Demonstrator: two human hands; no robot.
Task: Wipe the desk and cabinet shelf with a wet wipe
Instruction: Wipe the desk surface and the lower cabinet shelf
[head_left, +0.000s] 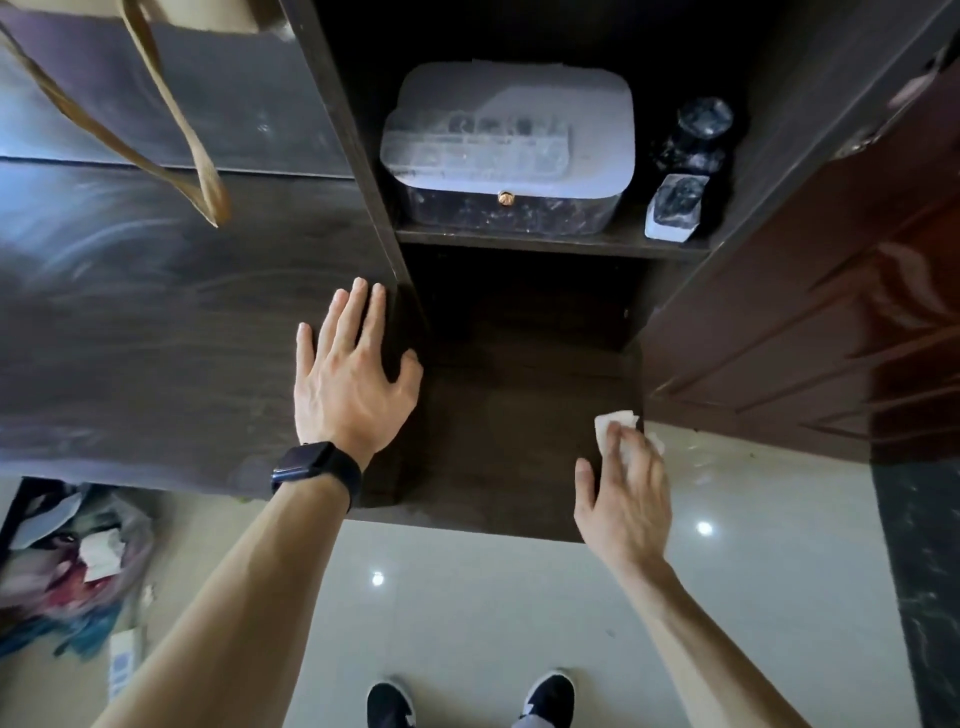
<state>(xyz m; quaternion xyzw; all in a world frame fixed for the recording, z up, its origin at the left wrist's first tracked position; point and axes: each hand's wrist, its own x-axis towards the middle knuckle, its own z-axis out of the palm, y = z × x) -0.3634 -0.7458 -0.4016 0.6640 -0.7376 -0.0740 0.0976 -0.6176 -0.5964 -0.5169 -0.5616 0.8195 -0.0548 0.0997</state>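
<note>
Tabletop: streaked, wiped | cabinet shelf: wiping underway | right hand fingers pressing wet wipe, 4 o'clock | left hand fingers spread flat

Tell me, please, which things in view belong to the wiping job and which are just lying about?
Part of the job:
wet wipe, pressed under the right hand
lower cabinet shelf
desk, with the left hand flat on it

Just lying about:
lidded box on the upper shelf
small containers beside it
bag strap
rubbish bag on the floor
</note>
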